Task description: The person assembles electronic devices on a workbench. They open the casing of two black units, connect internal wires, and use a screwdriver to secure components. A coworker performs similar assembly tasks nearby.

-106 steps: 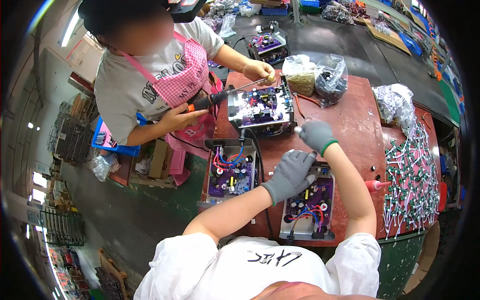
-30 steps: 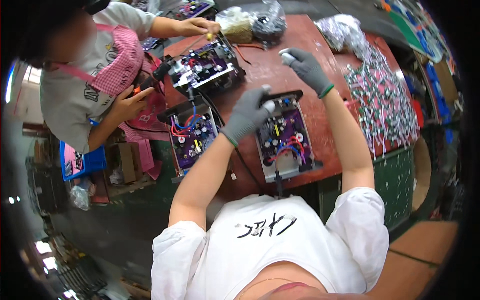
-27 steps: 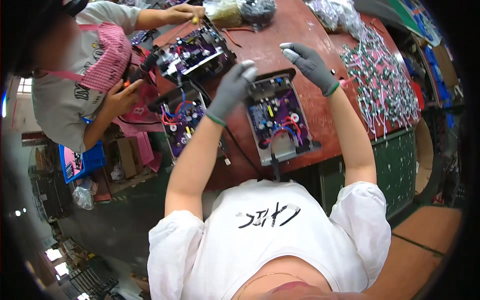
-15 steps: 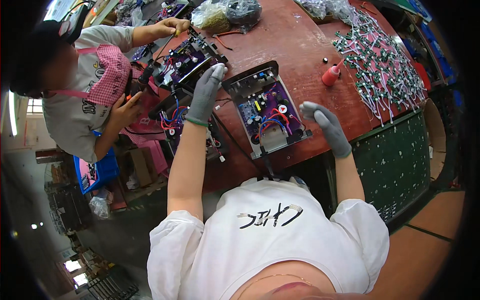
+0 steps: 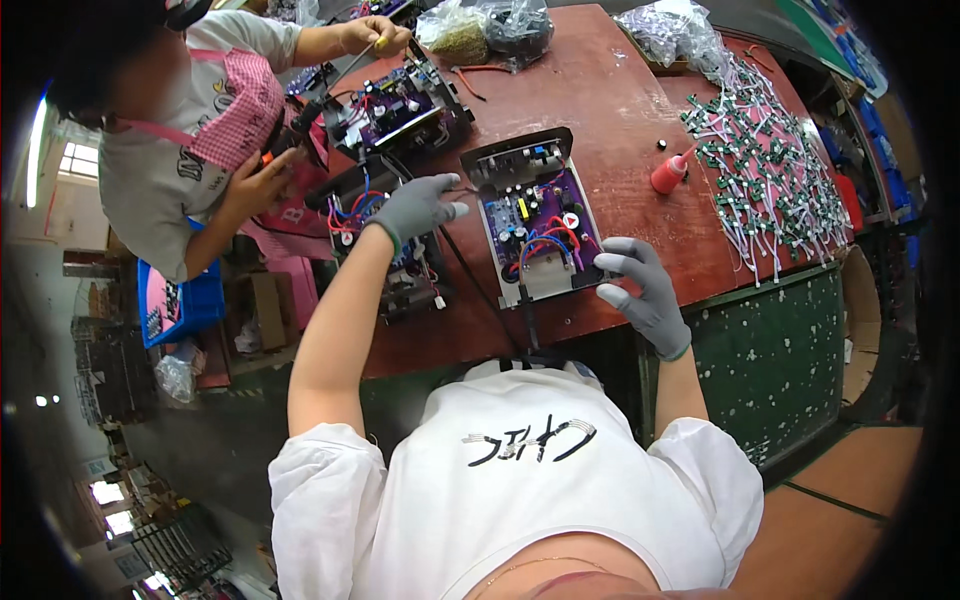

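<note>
In front of me on the red table lies an open metal case (image 5: 572, 282) with its dark end panel at the far side. A purple circuit board (image 5: 545, 200) sits in it, with red and blue wires and a black cable leaving the near edge. My left hand (image 5: 418, 208), in a grey glove with pale fingertips, is left of the case, thumb and forefinger apart, holding nothing. Beneath and beside it is a second open case (image 5: 405, 285), partly hidden by my hand. My right hand (image 5: 645, 295), gloved alike, is open at the case's right edge; whether it touches cannot be told.
Across the left corner, a co-worker's hands (image 5: 375, 35) hold a tool over another open unit (image 5: 395, 110). A red squeeze bottle (image 5: 668, 175) stands right of my case. Many small green boards with white leads (image 5: 770, 170) cover the table's right side. Plastic bags (image 5: 485, 35) lie at the back.
My left hand has come down from above the units to the left of the case, thumb and forefinger now spread. My right hand has moved slightly lower, closer to the case's right edge.
</note>
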Demonstrator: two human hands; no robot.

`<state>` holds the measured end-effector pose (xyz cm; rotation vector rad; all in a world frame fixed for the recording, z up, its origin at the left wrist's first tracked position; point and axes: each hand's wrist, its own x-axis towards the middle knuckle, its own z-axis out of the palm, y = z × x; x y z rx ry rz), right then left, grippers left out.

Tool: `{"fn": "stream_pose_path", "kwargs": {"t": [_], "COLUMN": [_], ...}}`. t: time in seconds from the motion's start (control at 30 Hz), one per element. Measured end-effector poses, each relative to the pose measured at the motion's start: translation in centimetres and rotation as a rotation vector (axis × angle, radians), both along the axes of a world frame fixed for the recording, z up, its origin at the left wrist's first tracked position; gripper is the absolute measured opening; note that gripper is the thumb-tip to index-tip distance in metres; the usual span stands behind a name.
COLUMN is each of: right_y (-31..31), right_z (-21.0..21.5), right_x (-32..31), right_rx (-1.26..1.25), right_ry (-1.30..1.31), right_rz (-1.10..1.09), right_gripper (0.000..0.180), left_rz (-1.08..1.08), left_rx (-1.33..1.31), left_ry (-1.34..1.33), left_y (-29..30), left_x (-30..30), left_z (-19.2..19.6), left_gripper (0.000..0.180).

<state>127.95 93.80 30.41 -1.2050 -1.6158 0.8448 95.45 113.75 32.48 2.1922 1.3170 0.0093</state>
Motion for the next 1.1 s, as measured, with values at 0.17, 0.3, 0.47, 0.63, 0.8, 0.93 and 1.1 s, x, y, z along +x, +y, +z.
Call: {"fn": "stream_pose_path", "kwargs": {"t": [0.17,0.3,0.47,0.63,0.8,0.93,1.1], "right_y": [-0.2,-0.7,-0.2,0.5,0.6,-0.5,-3.0], "right_z": [3.1,4.6,3.4,2.2,3.5,5.3,5.3], "right_x": [-1.2,-3.3,-6.2,-7.7,-7.0,-4.8,-4.0], "right_rx": [0.294,0.395,0.402,0.434,0.459,0.41,0.288], "right_ry": [-0.579,-0.671,-0.775,-0.739,-0.841,-0.832,-0.856], "right_rz": [-0.069,0.015,0.073,-0.003,0.03,0.019,0.005], "right_gripper": [0.039,0.041,0.036,0.02,0.011,0.012,0.012], "left_rz": [-0.004,-0.045,0.149,0.246,0.199,0.099,-0.019], "left_rx": [-0.105,-0.131,-0.31,-0.372,-0.316,-0.328,-0.208], "left_ry": [0.01,0.026,-0.234,-0.491,-0.495,-0.503,-0.502], "left_y": [1.0,1.8,1.7,1.7,0.6,-0.7,-3.8], "left_x": [0.7,0.6,0.6,0.2,0.5,0.5,0.4], "left_z": [-0.5,-0.5,-1.3,-1.4,0.0,1.7,3.3], "left_gripper": [0.051,0.047,0.035,0.029,0.018,0.02,0.022]}}
